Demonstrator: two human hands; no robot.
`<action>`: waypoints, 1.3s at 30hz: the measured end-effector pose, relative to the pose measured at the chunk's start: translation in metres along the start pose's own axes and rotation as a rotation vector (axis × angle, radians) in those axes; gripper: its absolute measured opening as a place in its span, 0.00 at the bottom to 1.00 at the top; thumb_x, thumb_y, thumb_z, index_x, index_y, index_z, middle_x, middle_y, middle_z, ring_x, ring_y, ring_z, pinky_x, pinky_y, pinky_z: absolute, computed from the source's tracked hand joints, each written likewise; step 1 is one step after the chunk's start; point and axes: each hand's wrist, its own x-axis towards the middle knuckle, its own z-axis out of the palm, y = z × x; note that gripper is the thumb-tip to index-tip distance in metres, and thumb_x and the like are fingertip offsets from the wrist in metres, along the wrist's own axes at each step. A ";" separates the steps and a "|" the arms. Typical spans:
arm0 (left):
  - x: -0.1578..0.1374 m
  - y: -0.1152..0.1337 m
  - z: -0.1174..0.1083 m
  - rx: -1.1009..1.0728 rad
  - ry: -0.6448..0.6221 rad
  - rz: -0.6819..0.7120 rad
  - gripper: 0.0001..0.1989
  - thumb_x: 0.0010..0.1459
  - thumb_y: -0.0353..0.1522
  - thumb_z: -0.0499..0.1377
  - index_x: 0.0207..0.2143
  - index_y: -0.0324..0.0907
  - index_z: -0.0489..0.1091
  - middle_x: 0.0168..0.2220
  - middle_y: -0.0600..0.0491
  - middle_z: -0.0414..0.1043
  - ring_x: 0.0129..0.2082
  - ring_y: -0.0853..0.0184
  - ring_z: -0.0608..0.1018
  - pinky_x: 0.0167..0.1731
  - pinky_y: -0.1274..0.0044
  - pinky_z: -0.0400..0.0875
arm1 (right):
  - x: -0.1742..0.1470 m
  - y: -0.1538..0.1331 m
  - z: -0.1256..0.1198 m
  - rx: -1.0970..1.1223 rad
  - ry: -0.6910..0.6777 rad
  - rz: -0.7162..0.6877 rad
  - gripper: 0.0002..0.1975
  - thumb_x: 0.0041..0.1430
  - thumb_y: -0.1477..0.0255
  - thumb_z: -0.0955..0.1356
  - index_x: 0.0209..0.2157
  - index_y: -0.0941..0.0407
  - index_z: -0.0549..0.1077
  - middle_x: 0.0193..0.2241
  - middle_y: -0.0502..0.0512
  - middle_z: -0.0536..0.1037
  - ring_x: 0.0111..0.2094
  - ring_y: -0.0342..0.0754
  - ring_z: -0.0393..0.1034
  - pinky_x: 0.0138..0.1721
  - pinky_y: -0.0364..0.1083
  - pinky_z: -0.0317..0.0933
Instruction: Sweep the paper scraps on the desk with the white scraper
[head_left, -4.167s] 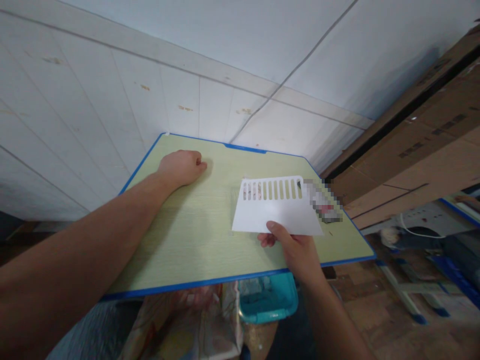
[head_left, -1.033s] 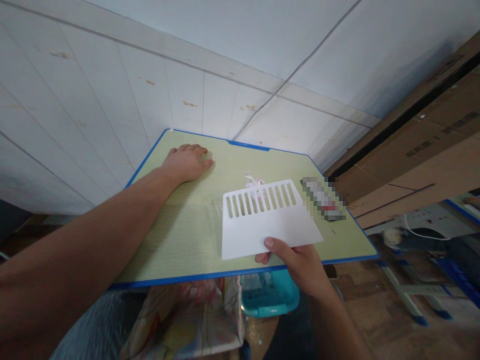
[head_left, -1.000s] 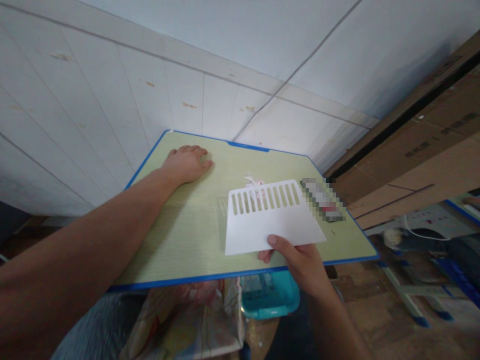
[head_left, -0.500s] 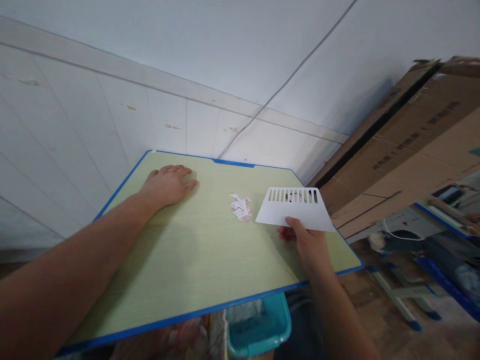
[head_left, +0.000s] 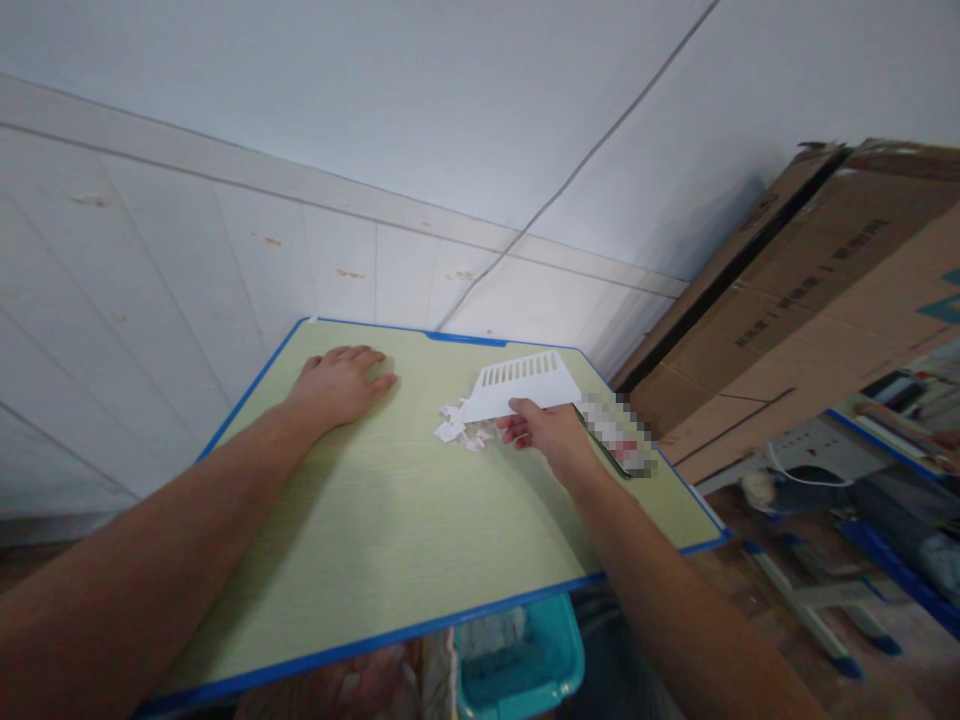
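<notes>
My right hand (head_left: 546,432) grips a white plastic scraper (head_left: 517,388) by its wide edge, thumb on top and fingers beneath. A row of slots runs along its narrower far side. The scraper's left corner is over a small heap of torn paper scraps (head_left: 451,428), hiding part of it. Palm down on the desk's left side, my left hand (head_left: 341,385) rests with its fingers slightly spread and nothing in it. Both hands are over a pale green desk top (head_left: 360,530) with blue edging.
On the desk's right lies a flat, dark-edged object (head_left: 619,440) with a pixelated surface. Under the front edge stands a turquoise bin (head_left: 517,670). Large cardboard boxes (head_left: 810,270) lean at the right. A white wall (head_left: 427,110) with a grey cable (head_left: 577,170) rises behind.
My right hand has moved the scraper left onto the paper scraps, which are now more spread out. The dark-edged object on the right has become visible. My left hand stays in place.
</notes>
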 end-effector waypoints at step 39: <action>0.003 -0.001 0.001 -0.018 -0.019 0.015 0.41 0.79 0.52 0.46 0.80 0.41 0.74 0.83 0.37 0.70 0.82 0.39 0.72 0.78 0.49 0.67 | -0.064 0.001 -0.050 -0.012 0.074 -0.149 0.16 0.57 0.56 0.80 0.30 0.54 0.84 0.25 0.61 0.89 0.22 0.53 0.80 0.25 0.48 0.72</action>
